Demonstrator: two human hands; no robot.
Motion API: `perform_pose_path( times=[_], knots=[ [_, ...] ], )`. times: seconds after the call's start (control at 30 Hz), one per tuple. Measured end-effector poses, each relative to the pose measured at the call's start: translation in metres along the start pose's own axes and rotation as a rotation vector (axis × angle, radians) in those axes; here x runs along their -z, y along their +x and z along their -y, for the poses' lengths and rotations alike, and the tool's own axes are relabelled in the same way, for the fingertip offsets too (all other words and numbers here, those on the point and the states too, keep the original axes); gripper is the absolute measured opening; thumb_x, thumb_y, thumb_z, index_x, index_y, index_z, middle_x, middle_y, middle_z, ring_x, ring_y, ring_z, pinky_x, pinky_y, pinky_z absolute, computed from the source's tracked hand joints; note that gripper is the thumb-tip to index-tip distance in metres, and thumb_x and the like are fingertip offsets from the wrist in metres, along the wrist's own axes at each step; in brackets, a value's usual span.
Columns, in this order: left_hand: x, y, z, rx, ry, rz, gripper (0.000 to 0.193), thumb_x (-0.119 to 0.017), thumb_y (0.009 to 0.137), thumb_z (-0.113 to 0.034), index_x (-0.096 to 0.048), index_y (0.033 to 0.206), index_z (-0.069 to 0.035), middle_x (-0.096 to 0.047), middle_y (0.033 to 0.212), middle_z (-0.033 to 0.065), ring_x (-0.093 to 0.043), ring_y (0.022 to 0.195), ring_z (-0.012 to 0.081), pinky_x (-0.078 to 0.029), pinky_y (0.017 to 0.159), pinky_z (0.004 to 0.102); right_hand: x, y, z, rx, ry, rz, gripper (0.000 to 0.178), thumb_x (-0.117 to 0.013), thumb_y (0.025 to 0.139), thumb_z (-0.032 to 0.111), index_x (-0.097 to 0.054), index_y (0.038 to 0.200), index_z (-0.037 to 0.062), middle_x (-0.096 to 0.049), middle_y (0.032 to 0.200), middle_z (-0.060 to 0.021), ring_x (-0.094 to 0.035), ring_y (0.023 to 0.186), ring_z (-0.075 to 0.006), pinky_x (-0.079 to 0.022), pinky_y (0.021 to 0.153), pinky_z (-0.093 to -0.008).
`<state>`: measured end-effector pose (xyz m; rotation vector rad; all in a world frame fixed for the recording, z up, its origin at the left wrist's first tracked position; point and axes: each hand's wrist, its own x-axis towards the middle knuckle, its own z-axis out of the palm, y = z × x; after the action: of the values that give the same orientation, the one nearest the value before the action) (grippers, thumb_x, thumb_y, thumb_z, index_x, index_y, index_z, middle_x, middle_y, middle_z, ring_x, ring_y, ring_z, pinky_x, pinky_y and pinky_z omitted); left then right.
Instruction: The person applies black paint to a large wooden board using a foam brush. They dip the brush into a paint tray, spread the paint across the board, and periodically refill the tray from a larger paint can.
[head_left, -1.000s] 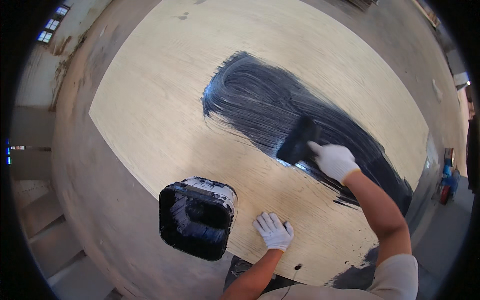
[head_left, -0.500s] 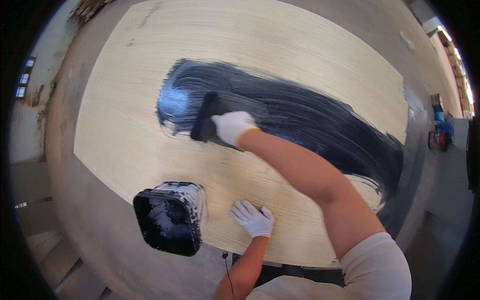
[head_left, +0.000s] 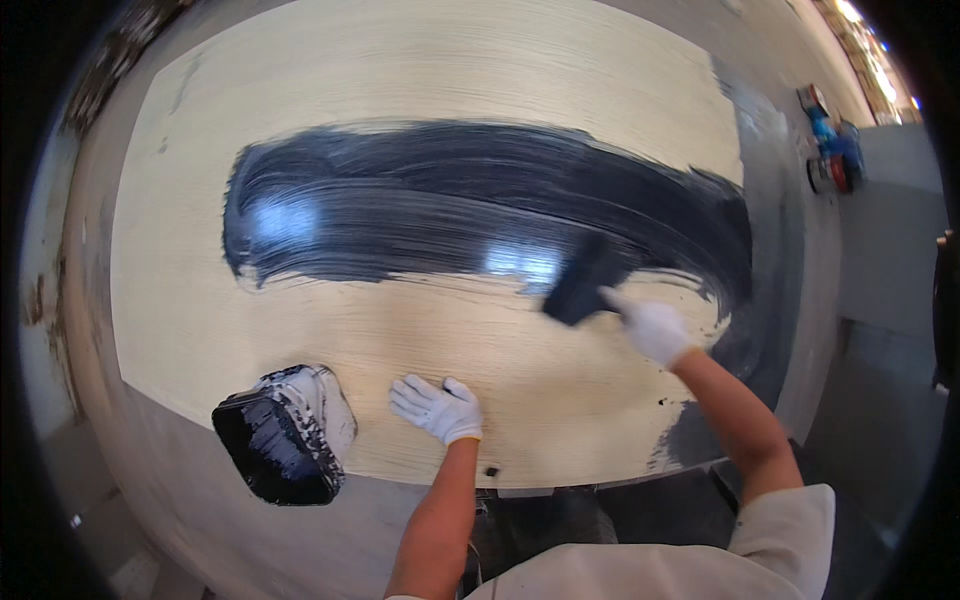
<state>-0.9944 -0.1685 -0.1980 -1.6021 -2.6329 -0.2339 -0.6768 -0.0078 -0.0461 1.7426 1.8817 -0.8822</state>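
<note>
A pale wood-grained board (head_left: 300,330) lies in front of me, with a broad streaked band of wet black paint (head_left: 420,210) across it. My right hand (head_left: 657,330), in a white glove, is wrapped round the handle of a wide paint brush (head_left: 583,280) coated in black. The brush is at the lower edge of the band, right of the middle, and looks slightly blurred. Gloved in white too, my left hand (head_left: 437,407) rests flat on the board near its front edge, fingers stretched out and holding nothing. To its left stands a paint-smeared bucket (head_left: 278,447) with black paint inside.
A small black lump (head_left: 492,471) lies at the board's front edge. Black smears mark the board's right end. Several cans and a blue item (head_left: 838,150) stand beyond it at the far right, beside a grey block-like surface (head_left: 890,230).
My right hand has swept the brush rightward along the band's lower edge, leaving that side more evenly black. My view has shifted, so the board and bucket appear farther left.
</note>
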Motion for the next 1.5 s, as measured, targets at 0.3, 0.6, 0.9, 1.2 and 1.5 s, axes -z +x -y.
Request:
perform_pose_path(
  times=[0.3, 0.6, 0.9, 1.2, 1.5],
  knots=[
    [-0.007, -0.005, 0.009, 0.002, 0.142, -0.013, 0.071, -0.051, 0.095, -0.036, -0.035, 0.149, 0.007, -0.033, 0.156, 0.0325, -0.031, 0.144, 0.0490, -0.020, 0.121, 0.0586, 0.022, 0.055, 0.016, 0.127, -0.057, -0.038, 0.050, -0.053, 0.099, 0.023, -0.051, 0.148, 0.0273, -0.071, 0.117, -0.0163, -0.072, 0.105, -0.0340, -0.059, 0.082, -0.0466],
    [-0.021, -0.013, 0.005, 0.031, 0.218, -0.058, 0.068, -0.049, 0.097, -0.038, -0.036, 0.151, 0.002, -0.035, 0.156, 0.0300, -0.033, 0.144, 0.0461, -0.025, 0.119, 0.0573, -0.057, -0.147, -0.264, -0.360, 0.097, -0.037, 0.057, -0.053, 0.095, 0.023, -0.046, 0.151, 0.0322, -0.072, 0.113, -0.0177, -0.071, 0.098, -0.0364, -0.055, 0.088, -0.0474],
    [-0.024, -0.010, 0.019, 0.055, 0.226, -0.045, 0.066, -0.047, 0.098, -0.040, -0.039, 0.149, 0.002, -0.036, 0.155, 0.0291, -0.032, 0.144, 0.0452, -0.024, 0.120, 0.0562, -0.042, -0.060, -0.149, -0.040, 0.066, -0.039, 0.055, -0.052, 0.098, 0.022, -0.046, 0.151, 0.0316, -0.072, 0.095, -0.0166, -0.072, 0.087, -0.0336, -0.058, 0.076, -0.0461],
    [-0.015, -0.010, 0.007, 0.045, 0.206, -0.036, 0.066, -0.047, 0.099, -0.040, -0.039, 0.150, 0.002, -0.037, 0.155, 0.0285, -0.034, 0.143, 0.0452, -0.025, 0.119, 0.0560, -0.039, -0.097, -0.197, -0.043, -0.016, 0.010, 0.055, -0.048, 0.097, 0.015, -0.049, 0.150, 0.0274, -0.074, 0.100, -0.0157, -0.073, 0.088, -0.0335, -0.058, 0.076, -0.0470],
    [-0.010, -0.008, 0.020, 0.014, 0.301, -0.082, 0.066, -0.048, 0.099, -0.043, -0.042, 0.148, 0.002, -0.043, 0.152, 0.0269, -0.038, 0.142, 0.0437, -0.026, 0.118, 0.0556, -0.043, -0.096, -0.171, -0.094, 0.112, 0.027, 0.059, -0.053, 0.093, 0.017, -0.049, 0.150, 0.0335, -0.073, 0.097, -0.0171, -0.073, 0.085, -0.0321, -0.057, 0.072, -0.0447]
  ],
)
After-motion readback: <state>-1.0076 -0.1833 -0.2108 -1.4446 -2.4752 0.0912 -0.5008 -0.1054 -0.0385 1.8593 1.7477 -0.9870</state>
